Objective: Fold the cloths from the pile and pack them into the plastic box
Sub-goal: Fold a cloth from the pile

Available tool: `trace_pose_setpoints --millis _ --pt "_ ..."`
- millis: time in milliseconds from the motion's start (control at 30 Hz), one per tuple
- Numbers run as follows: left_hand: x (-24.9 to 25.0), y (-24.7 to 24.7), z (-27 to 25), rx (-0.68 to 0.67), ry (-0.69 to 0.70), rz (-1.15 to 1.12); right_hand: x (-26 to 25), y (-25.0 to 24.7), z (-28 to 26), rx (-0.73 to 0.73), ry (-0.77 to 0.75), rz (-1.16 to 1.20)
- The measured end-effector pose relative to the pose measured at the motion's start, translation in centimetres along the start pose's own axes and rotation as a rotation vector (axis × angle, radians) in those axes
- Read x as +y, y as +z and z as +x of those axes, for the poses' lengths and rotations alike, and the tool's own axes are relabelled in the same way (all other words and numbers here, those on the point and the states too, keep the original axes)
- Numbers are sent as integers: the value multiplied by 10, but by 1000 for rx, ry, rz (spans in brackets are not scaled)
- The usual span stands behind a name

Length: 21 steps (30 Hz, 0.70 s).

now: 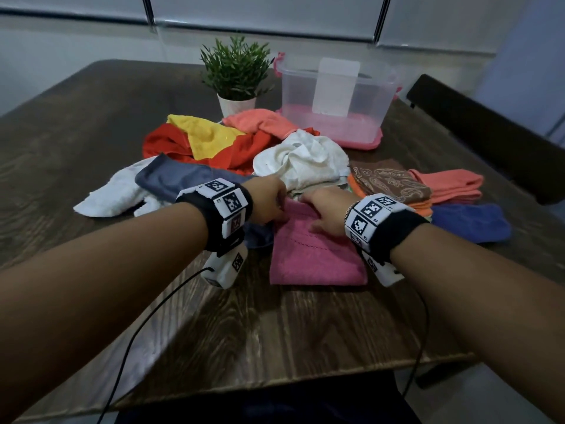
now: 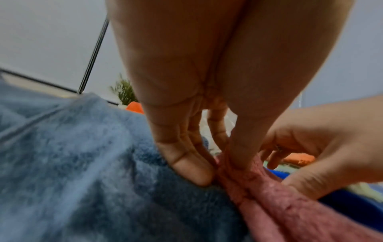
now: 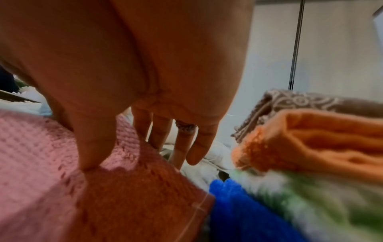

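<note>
Pink cloth (image 1: 316, 258), waffle-textured, folded flat under both hands

Dim room — dark wood-grain table (image 1: 91, 123), potted plant (image 1: 235, 71), perhaps a dark chair (image 1: 489, 133), pale panelled wall (image 1: 275, 13).
</note>
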<state>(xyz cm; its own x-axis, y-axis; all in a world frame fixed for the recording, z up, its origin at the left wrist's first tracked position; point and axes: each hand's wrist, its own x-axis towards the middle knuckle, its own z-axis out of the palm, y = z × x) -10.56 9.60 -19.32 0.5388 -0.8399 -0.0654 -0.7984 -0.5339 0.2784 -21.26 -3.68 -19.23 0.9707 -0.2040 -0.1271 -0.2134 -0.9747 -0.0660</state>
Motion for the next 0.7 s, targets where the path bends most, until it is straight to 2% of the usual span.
trace_pose_setpoints --millis 100,200,367,433,533,700 --pt "-4 -1 -2 8 27 -373 2 0 -2 -23 -11 96" --pt "-7 -3 -5 20 -6 -731 6 -6 -9 -32 -26 232" --pt "-14 -7 -10 -65 34 -795 12 -37 -26 199 39 383" --pt "-17 -10 -11 -33 66 -808 19 -47 -32 282 87 507" --pt "-18 -17 -14 -18 78 -816 27 -57 -41 309 81 688" --pt "-15 -17 -22 -164 39 -1012 29 -56 -48 362 143 941"
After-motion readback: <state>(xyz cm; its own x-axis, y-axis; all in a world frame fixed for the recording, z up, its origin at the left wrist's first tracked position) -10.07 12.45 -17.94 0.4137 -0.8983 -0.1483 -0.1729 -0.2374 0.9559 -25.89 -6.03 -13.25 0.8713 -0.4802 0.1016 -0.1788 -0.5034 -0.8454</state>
